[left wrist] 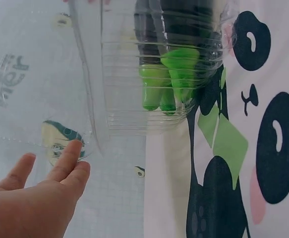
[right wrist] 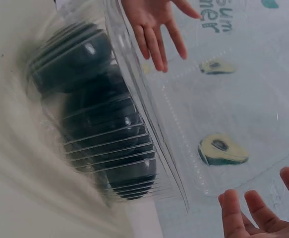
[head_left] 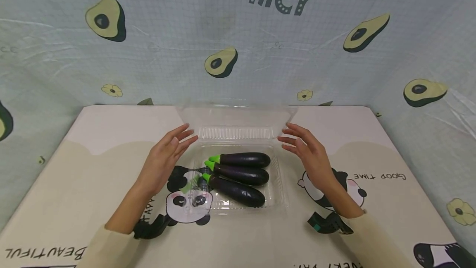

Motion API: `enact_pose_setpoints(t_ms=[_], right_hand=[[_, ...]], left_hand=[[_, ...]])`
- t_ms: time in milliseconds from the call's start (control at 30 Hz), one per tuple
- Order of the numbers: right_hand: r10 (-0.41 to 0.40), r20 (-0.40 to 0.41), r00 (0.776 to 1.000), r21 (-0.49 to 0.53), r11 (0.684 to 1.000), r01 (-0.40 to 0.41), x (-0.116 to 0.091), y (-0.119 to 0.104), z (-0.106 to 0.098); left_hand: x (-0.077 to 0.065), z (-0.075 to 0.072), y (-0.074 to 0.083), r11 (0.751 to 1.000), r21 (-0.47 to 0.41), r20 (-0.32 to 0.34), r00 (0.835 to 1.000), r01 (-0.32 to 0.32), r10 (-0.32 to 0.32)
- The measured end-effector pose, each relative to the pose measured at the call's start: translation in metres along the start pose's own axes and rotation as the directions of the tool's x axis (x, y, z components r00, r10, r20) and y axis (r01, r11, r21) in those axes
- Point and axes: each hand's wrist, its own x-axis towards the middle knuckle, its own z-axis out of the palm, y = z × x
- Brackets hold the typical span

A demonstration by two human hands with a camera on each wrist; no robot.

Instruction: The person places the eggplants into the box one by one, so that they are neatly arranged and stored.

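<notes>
Three dark purple eggplants (head_left: pixel 241 175) with bright green stem ends lie side by side in a clear plastic clamshell box (head_left: pixel 277 193). The box's lid (head_left: pixel 238 117) stands raised at the back, hinged to the base. Beside the left edge of the lid is my left hand (head_left: pixel 167 156), fingers spread and holding nothing; in the left wrist view its fingertips (left wrist: pixel 75 148) are near the lid's edge. Across from it, my right hand (head_left: pixel 306 148) is at the lid's right edge, fingers extended, nothing held. Whether either hand touches the plastic I cannot tell.
The box rests mid-table on a pale tablecloth (head_left: pixel 93 185) printed with pandas and lettering. Behind the table hangs a light sheet (head_left: pixel 167 24) with avocado prints, which also runs along both sides. Dark wrist straps (head_left: pixel 150 226) are worn on both wrists.
</notes>
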Motion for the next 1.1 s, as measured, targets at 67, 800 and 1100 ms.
enact_pose_setpoints(t_ms=[67,800,1100], right_hand=[[-0.012,0.005,1.000,-0.015,1.000,0.012,-0.004,-0.002,0.000],[0.145,-0.002,0.989,-0.229,0.963,-0.141,-0.044,-0.004,0.003],[0.219,0.052,0.974,-0.235,0.951,-0.202,-0.057,-0.006,0.002]], left_hand=[[-0.003,0.000,0.002,1.000,0.017,0.000,1.000,0.012,-0.012],[-0.035,0.008,0.006,0.930,0.342,-0.062,0.990,0.137,-0.123],[-0.043,0.007,0.003,0.934,0.321,-0.035,0.987,0.158,-0.156]])
